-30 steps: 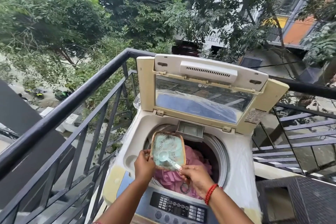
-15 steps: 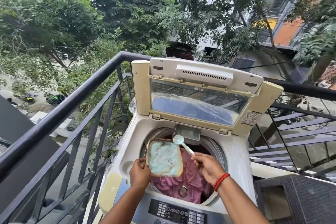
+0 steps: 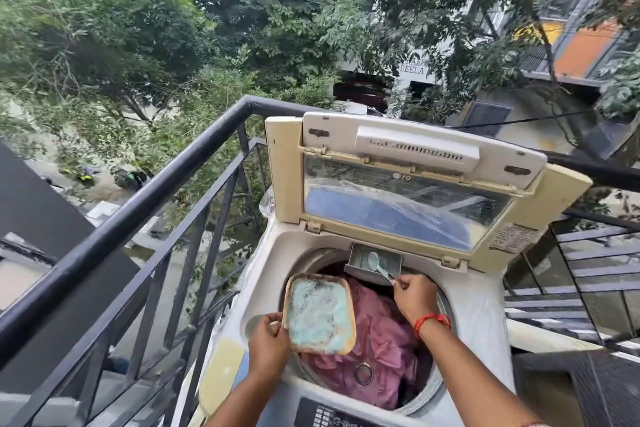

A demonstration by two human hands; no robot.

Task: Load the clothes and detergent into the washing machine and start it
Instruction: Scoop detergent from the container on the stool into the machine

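Observation:
A top-loading washing machine (image 3: 263, 274) stands with its lid (image 3: 398, 191) raised. Pink clothes (image 3: 384, 350) fill the drum. My left hand (image 3: 268, 345) grips the left edge of a brown-rimmed tub of pale blue detergent powder (image 3: 320, 314), held over the drum's left side. My right hand (image 3: 414, 298) pinches the handle of a small pale blue scoop (image 3: 375, 262). The scoop's bowl sits in the grey detergent drawer (image 3: 360, 258), pulled out at the drum's back rim. The control panel (image 3: 332, 414) shows at the bottom edge.
A black metal railing (image 3: 145, 204) runs close along the machine's left and behind it. Black stairs (image 3: 568, 291) drop away on the right, with a dark woven surface (image 3: 602, 388) at bottom right. Trees and buildings lie beyond.
My right hand lifted the scoop out of the tub and carried it back into the detergent drawer. The tub in my left hand stayed over the drum.

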